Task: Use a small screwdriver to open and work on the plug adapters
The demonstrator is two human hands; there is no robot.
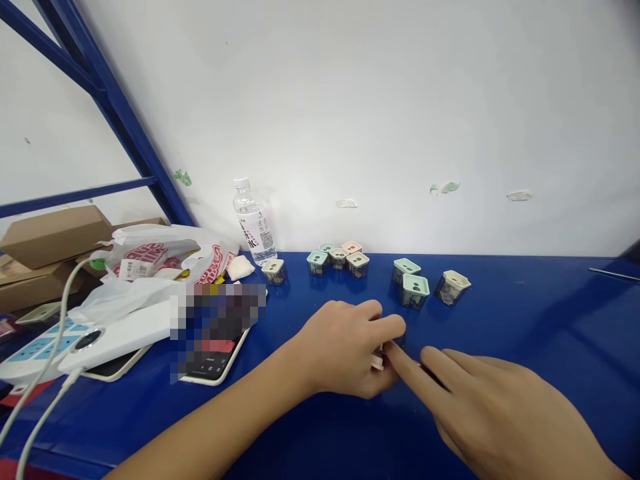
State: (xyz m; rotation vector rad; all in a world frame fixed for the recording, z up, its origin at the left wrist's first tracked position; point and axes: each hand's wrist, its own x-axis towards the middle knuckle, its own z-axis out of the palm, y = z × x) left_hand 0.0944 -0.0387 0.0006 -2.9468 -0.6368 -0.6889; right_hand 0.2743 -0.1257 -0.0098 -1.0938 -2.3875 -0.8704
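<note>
My left hand (345, 347) is closed around a small pencil sharpener (377, 361), of which only a pale pink edge shows between the fingers. The outstretched index finger of my right hand (500, 407) presses against it. The other right fingers are curled, and a dark gap beneath them hides whatever may be there. Just beyond the hands stand two mint-topped sharpeners (415, 291) and a cream-topped one (454, 287), with two-holed lids and dark see-through bodies.
A cluster of sharpeners (338, 257) and a lone cream one (274, 271) stand near the wall beside a water bottle (255, 227). Phones (220, 367), a plastic bag (165, 257), cables and cardboard boxes (57, 233) crowd the left. A thin rod (613, 273) lies far right.
</note>
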